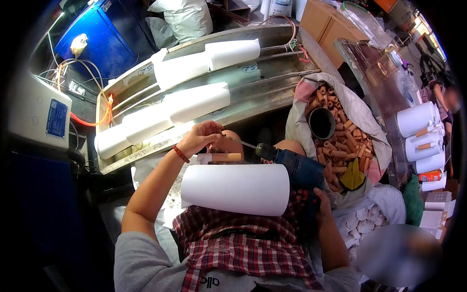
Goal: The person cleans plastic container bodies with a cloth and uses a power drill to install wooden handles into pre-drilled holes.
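Note:
A white tapered cylinder lies on its side across my lap, over a red checked cloth. A light wooden handle sits along its far side. My right hand grips a blue power drill, whose black chuck and long thin bit point left. My left hand is closed in a pinch at the bit's tip, above the wooden handle. Whatever it pinches is too small to make out.
Ahead, a long trough with metal rods carries several white cylinders. At right stand a sack of brown wooden tubes with a dark cup and a yellow-black glove, a bag of white pieces, and white handled vessels.

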`<action>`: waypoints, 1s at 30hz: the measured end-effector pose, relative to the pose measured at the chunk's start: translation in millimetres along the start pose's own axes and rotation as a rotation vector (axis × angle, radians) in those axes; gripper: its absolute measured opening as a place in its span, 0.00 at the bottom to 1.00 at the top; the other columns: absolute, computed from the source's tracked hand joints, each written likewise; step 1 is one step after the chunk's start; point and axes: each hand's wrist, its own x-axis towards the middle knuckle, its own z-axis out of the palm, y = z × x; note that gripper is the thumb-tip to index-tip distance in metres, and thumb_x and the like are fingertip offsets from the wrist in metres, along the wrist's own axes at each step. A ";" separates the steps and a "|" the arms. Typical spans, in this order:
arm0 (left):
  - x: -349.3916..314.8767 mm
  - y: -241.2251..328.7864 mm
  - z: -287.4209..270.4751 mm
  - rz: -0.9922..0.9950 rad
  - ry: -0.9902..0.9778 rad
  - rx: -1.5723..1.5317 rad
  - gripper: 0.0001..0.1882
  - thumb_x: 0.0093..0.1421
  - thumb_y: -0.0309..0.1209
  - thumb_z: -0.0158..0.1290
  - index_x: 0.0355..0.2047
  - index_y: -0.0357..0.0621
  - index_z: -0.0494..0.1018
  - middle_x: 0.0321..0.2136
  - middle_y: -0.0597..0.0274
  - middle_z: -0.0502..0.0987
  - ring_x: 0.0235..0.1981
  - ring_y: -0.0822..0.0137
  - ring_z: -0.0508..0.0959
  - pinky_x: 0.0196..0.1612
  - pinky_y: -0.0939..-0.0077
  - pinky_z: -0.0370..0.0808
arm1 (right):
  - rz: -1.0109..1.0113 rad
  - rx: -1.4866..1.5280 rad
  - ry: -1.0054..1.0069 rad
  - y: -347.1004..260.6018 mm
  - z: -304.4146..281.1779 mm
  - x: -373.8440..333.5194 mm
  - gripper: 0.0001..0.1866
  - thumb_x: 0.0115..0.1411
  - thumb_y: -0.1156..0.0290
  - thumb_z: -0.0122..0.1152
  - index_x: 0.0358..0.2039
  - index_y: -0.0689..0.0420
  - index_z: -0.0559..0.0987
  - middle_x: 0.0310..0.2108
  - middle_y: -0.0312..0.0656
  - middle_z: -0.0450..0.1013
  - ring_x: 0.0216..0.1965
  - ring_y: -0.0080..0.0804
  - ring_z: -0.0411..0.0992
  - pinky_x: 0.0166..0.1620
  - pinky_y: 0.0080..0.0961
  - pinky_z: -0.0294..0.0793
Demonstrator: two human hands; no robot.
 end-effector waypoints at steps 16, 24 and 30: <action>5.2 14.4 0.8 0.047 -0.107 0.274 0.14 0.60 0.20 0.49 0.47 0.35 0.67 0.37 0.61 0.75 0.36 0.75 0.75 0.40 0.82 0.73 | 0.013 0.042 0.018 -10.2 4.5 -2.5 0.24 0.54 0.60 0.57 0.45 0.66 0.72 0.37 0.52 0.76 0.34 0.40 0.77 0.33 0.30 0.77; -31.2 50.5 31.8 -0.133 0.019 0.922 0.22 0.52 0.40 0.60 0.39 0.36 0.68 0.30 0.51 0.76 0.32 0.58 0.78 0.35 0.67 0.73 | 0.020 -0.005 0.018 -6.9 -1.8 0.3 0.27 0.53 0.57 0.55 0.47 0.66 0.71 0.38 0.50 0.75 0.34 0.40 0.76 0.35 0.30 0.75; -79.1 25.2 31.7 -0.114 -0.216 0.631 0.21 0.60 0.43 0.52 0.44 0.38 0.69 0.30 0.53 0.76 0.28 0.62 0.76 0.32 0.69 0.72 | 0.029 0.087 -0.045 -10.3 -4.4 2.8 0.28 0.53 0.60 0.58 0.49 0.68 0.69 0.39 0.53 0.75 0.35 0.43 0.76 0.35 0.33 0.77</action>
